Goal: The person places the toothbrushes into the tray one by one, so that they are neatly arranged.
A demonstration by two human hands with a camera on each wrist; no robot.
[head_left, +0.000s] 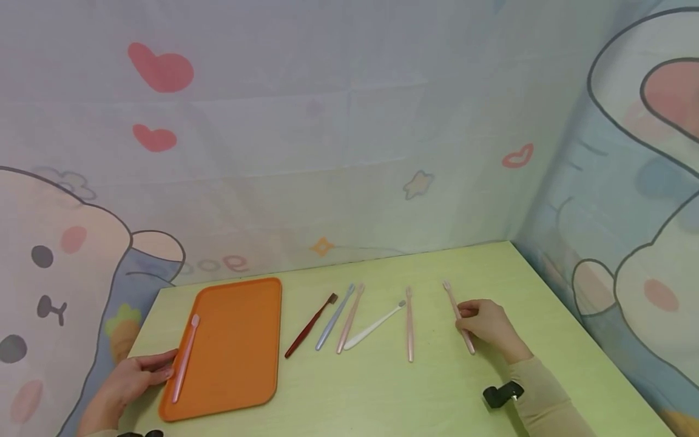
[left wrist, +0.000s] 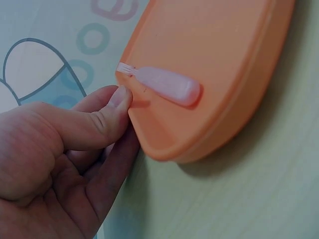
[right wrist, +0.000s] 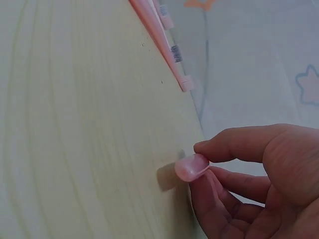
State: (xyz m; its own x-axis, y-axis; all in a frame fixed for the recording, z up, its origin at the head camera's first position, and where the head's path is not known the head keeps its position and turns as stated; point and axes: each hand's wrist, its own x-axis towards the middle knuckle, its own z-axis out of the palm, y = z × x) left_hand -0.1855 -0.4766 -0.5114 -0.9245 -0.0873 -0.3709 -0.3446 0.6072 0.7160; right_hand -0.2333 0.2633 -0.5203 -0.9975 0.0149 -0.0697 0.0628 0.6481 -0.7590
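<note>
My left hand (head_left: 136, 379) pinches the left rim of an orange tray (head_left: 235, 346) between thumb and fingers. Inside that tray, along its left side, lies a pink toothbrush (head_left: 185, 358), its bristle end pointing away from me. At the table's right, my right hand (head_left: 488, 325) pinches another pink toothbrush (head_left: 454, 309) by its handle, head pointing to the back. The right wrist view shows the rounded handle end (right wrist: 192, 168) between thumb and fingers, close over the tabletop with its shadow beside it.
Between tray and right hand lie a dark red toothbrush (head_left: 308, 328), a blue one (head_left: 334, 318), a pink one (head_left: 350, 320), a slanted white one (head_left: 375, 326) and a further pink one (head_left: 410, 328). A printed cloth (head_left: 349, 133) hangs behind the light green table (head_left: 349, 400).
</note>
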